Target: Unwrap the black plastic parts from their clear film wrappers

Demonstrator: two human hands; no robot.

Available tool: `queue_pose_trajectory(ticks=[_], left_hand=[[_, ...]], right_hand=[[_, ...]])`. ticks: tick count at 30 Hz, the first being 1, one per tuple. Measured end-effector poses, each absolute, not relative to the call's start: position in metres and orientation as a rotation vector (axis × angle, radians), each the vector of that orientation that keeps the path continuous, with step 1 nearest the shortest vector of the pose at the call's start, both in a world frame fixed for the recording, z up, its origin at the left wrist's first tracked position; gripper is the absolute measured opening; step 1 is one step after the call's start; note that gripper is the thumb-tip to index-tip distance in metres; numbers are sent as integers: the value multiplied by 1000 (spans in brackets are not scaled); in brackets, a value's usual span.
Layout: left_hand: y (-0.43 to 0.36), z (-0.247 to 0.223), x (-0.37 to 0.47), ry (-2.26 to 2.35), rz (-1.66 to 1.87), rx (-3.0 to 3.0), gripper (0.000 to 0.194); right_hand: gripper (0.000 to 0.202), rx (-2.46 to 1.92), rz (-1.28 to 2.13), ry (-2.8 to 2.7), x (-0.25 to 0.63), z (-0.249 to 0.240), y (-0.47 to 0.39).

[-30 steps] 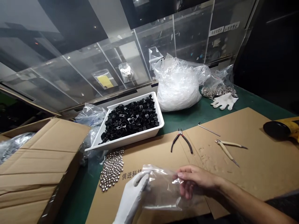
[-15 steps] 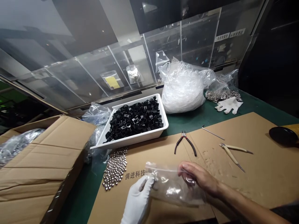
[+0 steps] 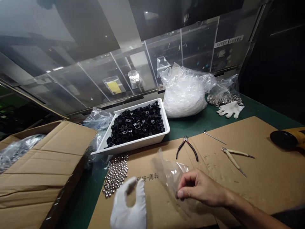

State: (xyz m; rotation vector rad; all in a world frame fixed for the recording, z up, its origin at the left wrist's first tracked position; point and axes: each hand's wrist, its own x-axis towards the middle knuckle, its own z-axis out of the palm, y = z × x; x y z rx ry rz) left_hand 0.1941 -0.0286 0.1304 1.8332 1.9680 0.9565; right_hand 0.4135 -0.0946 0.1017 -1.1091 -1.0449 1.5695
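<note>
My right hand (image 3: 200, 187), bare, pinches a clear plastic bag (image 3: 170, 170) between thumb and fingers; the bag looks empty and stands up to the left of the hand. My left hand (image 3: 130, 205) wears a white glove and holds nothing, its thumb and fingers curved apart. It is over the cardboard sheet (image 3: 114, 211), just right of and below a spread of small shiny metal pieces (image 3: 116, 175). Dark printed characters (image 3: 150, 177) show on the cardboard between the left hand and the bag.
A white tray (image 3: 168, 127) of black plastic parts (image 3: 138, 122) stands behind the metal pieces. Black-handled cutters (image 3: 187, 148), a thin metal rod (image 3: 214, 136) and cream-handled pliers (image 3: 234, 160) lie rightward. Farther back are a stuffed plastic bag (image 3: 184, 95) and a white glove (image 3: 230, 109); a cardboard box (image 3: 47, 165) is left.
My left hand has let go of the plastic bag and moved left toward the metal pieces, fingers opening. My right hand keeps the bag, which now sticks up instead of being stretched between both hands.
</note>
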Motion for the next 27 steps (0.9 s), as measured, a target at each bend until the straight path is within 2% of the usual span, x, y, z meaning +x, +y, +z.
queue_pose_trajectory(ticks=[3,7,10,15,20,27], left_hand=[[-58,126,205,1676,787,1612,41],[-70,108,220,1396,705,1330,46],[-67,98,225,1343,647,1234,48],[-63,83,216,1277,626,1246,37],[-64,74,205,1348,672,1306,34],[-65,76,214,1312,541,1235,34]], right_hand=[[22,-1142,1556,-986,399,94,-94],[27,-1194,1547,-892,379,82,-92],[29,-1274,1482,-922,369,75,-93],[32,-1331,1464,-935,362,67,-97],[34,-1325,1459,-845,361,56,-98],[21,-1301,1426,-879,352,46,-100]])
